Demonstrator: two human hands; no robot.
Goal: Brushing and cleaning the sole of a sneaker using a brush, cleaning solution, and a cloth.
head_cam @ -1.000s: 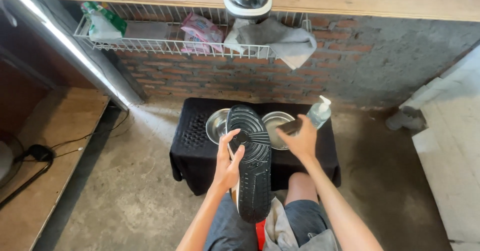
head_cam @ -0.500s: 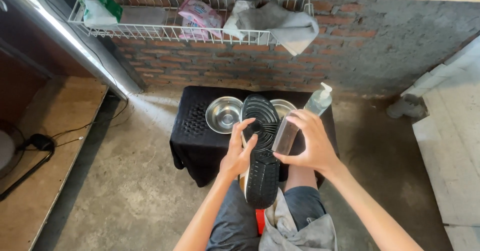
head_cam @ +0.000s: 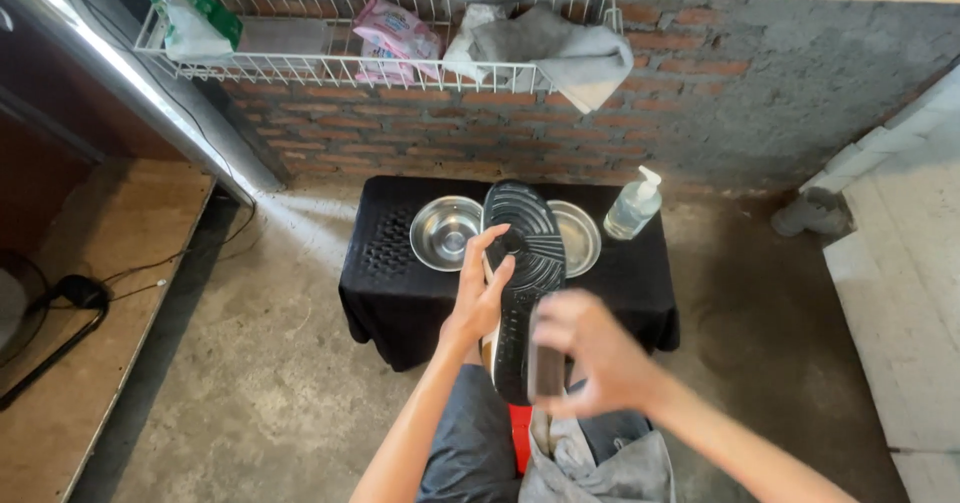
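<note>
My left hand [head_cam: 484, 291] holds a black shoe [head_cam: 527, 263] from its left side, with the ribbed sole turned up towards me and the toe pointing away. My right hand [head_cam: 592, 351], blurred by motion, is closed on a small dark brush-like block [head_cam: 548, 370] pressed against the heel end of the sole. The shoe hangs over my lap, just in front of a low black-covered stand [head_cam: 395, 298].
On the stand sit two metal bowls [head_cam: 443, 233] [head_cam: 581, 238] and a clear pump bottle [head_cam: 633, 207]. A white wire shelf [head_cam: 300, 66] on the brick wall carries a grey cloth [head_cam: 572, 51] and pink [head_cam: 393, 31] and green [head_cam: 190, 18] packets. A grey rag [head_cam: 600, 468] lies on my lap.
My right hand has slid with the block from the upper part of the sole down to its heel end. The left hand keeps its hold on the shoe.
</note>
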